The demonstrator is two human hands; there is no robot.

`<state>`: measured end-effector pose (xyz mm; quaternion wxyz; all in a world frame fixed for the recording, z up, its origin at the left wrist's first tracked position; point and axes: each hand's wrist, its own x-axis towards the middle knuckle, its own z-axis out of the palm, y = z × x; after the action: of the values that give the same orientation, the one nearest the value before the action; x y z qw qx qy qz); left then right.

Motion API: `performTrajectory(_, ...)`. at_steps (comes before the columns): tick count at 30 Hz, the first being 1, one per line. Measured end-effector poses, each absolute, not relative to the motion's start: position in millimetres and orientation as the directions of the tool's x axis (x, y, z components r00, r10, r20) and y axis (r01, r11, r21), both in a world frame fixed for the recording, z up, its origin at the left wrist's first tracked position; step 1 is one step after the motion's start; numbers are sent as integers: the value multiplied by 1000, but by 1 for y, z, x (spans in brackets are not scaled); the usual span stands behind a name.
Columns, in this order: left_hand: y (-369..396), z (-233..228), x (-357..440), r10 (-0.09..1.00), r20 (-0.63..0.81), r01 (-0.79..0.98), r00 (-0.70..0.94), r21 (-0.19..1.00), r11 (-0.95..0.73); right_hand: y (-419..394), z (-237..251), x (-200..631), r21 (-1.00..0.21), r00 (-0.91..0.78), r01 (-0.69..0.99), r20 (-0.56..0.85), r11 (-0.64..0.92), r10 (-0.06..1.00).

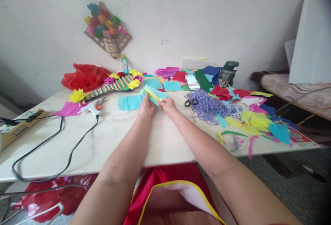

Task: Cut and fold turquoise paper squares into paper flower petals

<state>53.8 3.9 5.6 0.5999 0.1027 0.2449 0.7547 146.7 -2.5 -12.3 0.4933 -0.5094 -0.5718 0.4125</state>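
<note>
Wall (207,18) marked “Z17” (164,41), left hand (147,107), right hand (169,106) holding yellow-blue paper (153,94)

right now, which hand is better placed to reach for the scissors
Probably the right hand: the scissors lie on its side, by the purple yarn; the left hand is farther off. Both hold the blue and yellow paper, so the right would likely need to let go first.

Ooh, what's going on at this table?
A person is holding yellow and light blue paper above the table, with the left hand at one end and the right hand at the other. A light blue sheet lies beside the left hand. Farther left are a glue gun and a flower-trimmed craft piece; purple yarn is piled on the right.
</note>
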Motion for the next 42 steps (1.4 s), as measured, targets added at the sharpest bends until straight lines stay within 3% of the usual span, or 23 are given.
performTrajectory(3,3,2,56,972,-84,-850,-219,505,-148,-1,-14,148,-979,33,139,158,152,987)
performTrajectory(7,6,-5,58,955,-87,-818,-284,541,-194,0,-17,148,-979,15,127,166,163,986)
performTrajectory(12,10,-9,54,931,-90,-767,-353,598,-233,-1,-9,153,-924,-89,335,162,183,983)
performTrajectory(14,10,-10,52,925,-88,-751,-370,615,-242,-1,-1,162,-844,-110,487,195,224,975)
performTrajectory(16,11,-11,50,922,-81,-725,-380,645,-242,-1,10,176,-689,-46,682,295,246,954)
performTrajectory(19,11,-13,48,931,-46,-673,-363,703,-228,1,25,205,-457,144,886,434,80,889)
performTrajectory(23,13,-16,46,926,7,-586,-378,773,-244,8,34,238,-335,313,920,309,-205,898)
performTrajectory(25,14,-17,45,922,20,-542,-386,804,-244,10,35,248,-311,347,911,227,-270,910)
performTrajectory(38,15,-16,41,889,39,-502,-457,813,-294,10,34,255,-219,269,943,61,-250,961)
performTrajectory(42,15,-15,39,912,46,-530,-408,801,-277,10,33,256,-230,258,945,92,-232,962)
